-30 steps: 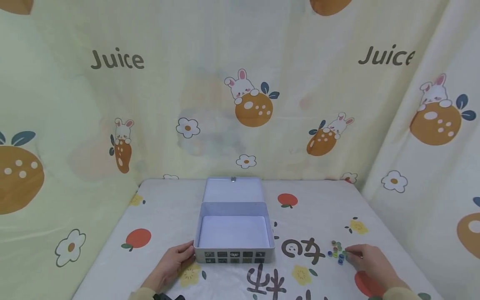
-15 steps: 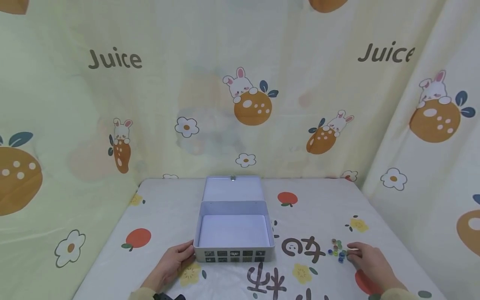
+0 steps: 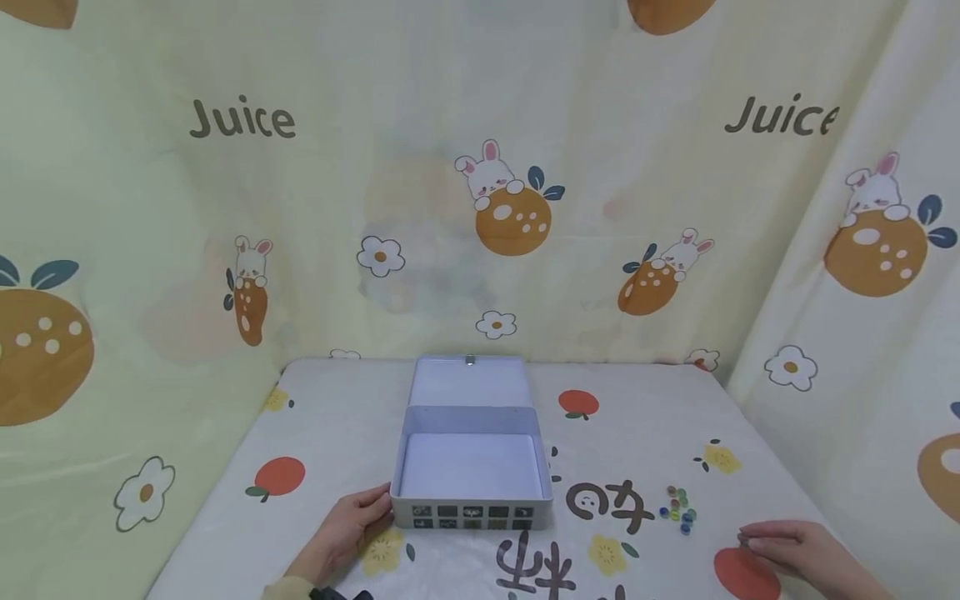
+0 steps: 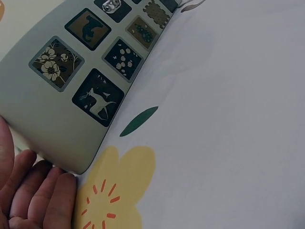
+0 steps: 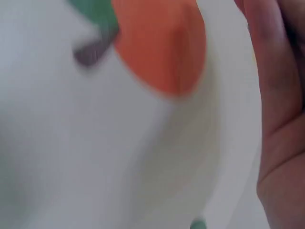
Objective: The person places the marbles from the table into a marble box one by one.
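Far curtain (image 3: 337,58) reads "Juice" twice — left hand (image 3: 347,529), fingers relaxed, touches box's (image 3: 474,503) left side — right hand (image 3: 798,552) pinches small dark thing (image 3: 743,540)

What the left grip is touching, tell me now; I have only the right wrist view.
Observer: The left grip touches the left side of an open box, near its front corner.

Operator: Report what lies on the cloth to the right of that box.

Observer: A loose cluster of small coloured marbles, blue, green and reddish among them.

Operator: Finish with the right grip; its tips run out of my picture.

Observer: In the head view they seem to pinch a small greyish thing, too small to identify.
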Tool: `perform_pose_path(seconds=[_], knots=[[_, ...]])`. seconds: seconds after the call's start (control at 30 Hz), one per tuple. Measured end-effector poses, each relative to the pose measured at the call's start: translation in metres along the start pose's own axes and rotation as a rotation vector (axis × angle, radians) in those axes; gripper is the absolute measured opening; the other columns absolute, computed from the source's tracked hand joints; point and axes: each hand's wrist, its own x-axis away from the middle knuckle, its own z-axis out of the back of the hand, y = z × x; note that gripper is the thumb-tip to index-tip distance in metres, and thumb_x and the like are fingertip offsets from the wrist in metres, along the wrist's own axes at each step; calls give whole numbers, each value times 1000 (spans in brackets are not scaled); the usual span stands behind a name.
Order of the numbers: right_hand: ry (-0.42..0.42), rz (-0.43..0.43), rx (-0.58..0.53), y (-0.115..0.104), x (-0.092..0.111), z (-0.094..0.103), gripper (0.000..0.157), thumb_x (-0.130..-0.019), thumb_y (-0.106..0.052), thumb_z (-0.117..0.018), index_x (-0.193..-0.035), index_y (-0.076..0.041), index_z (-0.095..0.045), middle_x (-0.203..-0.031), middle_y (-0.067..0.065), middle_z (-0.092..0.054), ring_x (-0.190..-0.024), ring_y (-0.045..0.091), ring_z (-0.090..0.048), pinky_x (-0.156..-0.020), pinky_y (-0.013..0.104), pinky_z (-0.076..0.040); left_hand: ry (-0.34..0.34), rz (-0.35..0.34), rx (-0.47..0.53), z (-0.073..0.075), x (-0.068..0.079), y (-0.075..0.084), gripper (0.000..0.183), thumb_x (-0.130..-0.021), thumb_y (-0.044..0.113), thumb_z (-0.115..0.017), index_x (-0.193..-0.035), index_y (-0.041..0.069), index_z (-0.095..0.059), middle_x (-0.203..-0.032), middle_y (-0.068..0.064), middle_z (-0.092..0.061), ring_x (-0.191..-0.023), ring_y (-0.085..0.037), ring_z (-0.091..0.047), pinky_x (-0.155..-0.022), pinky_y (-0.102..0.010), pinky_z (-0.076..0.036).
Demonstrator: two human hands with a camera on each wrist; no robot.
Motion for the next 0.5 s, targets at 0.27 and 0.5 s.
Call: perform_pose_path(seconds=[0.27, 0.5], knots=[[-107, 64, -105, -9, 2, 11, 59, -101, -36, -64, -137, 11, -55, -127, 19, -71, -111, 27, -72, -95, 48, -63, -3, -13, 6, -1, 1, 5, 50, -103, 18, -62, -145, -5, -49, -156, -28, -41, -142, -39, -49, -108, -42, -55], [-193, 410, -122, -100, -24, -31, 45, -101, -14, -64, -131, 18, -56, -122, 14, -75, -103, 7, -73, -92, 29, -64, -16, -6, 37, 0, 4, 2, 52, -102, 19, -63, -146, -5, -48, -156, -28, -40, -143, -39, -47, -109, -43, -55]])
